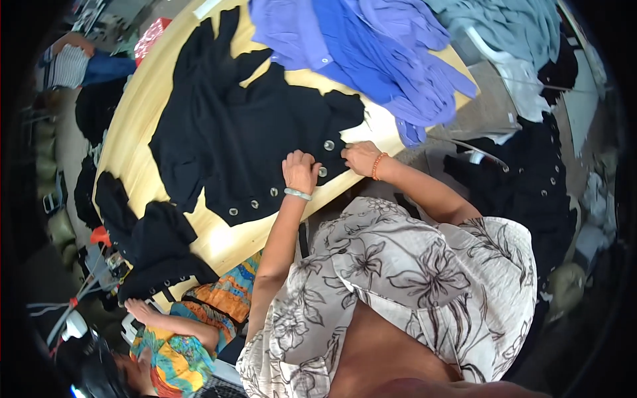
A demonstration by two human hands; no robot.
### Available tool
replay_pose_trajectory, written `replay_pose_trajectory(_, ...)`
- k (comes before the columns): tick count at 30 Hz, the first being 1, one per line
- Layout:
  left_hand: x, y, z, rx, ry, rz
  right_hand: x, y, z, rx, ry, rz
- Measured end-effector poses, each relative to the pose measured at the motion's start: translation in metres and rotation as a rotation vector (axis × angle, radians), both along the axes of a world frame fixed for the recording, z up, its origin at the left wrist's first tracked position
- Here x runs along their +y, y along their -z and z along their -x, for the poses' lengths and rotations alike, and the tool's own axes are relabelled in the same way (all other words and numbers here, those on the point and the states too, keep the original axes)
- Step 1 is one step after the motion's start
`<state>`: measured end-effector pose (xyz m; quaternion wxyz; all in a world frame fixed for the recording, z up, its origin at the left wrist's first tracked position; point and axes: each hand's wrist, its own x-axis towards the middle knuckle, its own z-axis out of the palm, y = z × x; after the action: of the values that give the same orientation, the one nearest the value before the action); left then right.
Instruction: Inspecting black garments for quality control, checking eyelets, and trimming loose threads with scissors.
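At the far left a person in a striped top (70,69) stands beyond the table, with a red spotted item (152,38) close to its rim. The pale wooden table (133,123) carries a smaller black piece (156,232) that hangs over its left edge, down toward a co-worker in bright patterned clothes (179,351). In the middle lies the black garment (232,132), spread flat but rumpled, with silvery round fasteners (255,204) along its near edge. Purple-blue garments (358,46) are heaped against its upper right and take up the far right part of the tabletop. Off the table to the right are grey-green cloth (511,26), a white cloth (524,86) and more black cloth (531,172) with shiny fasteners. The left hand (302,172) comes up from below, back uppermost, fingers curled onto the black garment just beside a fastener; whether it grips the fabric I cannot tell. The right hand (363,158) reaches in from the right with its forearm slanting, fingers bent at the garment's right edge; whether they pinch it is hidden.
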<state>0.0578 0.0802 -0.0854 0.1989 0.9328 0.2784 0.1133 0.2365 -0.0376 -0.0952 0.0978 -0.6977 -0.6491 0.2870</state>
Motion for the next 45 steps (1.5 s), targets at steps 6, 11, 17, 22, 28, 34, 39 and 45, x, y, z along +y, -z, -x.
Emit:
replay_pose_trajectory(6,-0.008,0.002,-0.051,-0.210,0.090,0.155,-0.004,-0.003,-0.006,-0.028,0.076,0.000)
replay_pose_trajectory(11,0.000,0.009,-0.066,0.007,0.007,0.255,-0.002,-0.012,-0.010,-0.038,0.125,-0.133)
replay_pose_trajectory(17,0.007,0.032,-0.057,0.004,-0.117,0.375,0.002,-0.015,-0.003,0.074,0.140,-0.154)
replay_pose_trajectory(22,-0.004,0.040,-0.061,-0.181,-0.321,1.305,0.000,-0.030,-0.004,0.081,0.153,-0.158)
replay_pose_trajectory(28,0.009,0.035,-0.054,-0.138,-0.388,1.441,0.008,-0.050,0.004,0.175,0.276,-0.148)
replay_pose_trajectory(34,0.008,0.041,-0.056,-0.145,-0.373,1.357,0.011,-0.042,0.002,0.052,0.173,-0.164)
replay_pose_trajectory(39,0.010,0.045,-0.051,-0.092,-0.382,1.391,0.012,-0.040,0.003,0.013,0.092,-0.143)
replay_pose_trajectory(45,0.009,0.063,-0.037,-0.162,-0.480,1.769,0.014,-0.043,0.000,0.127,0.023,-0.086)
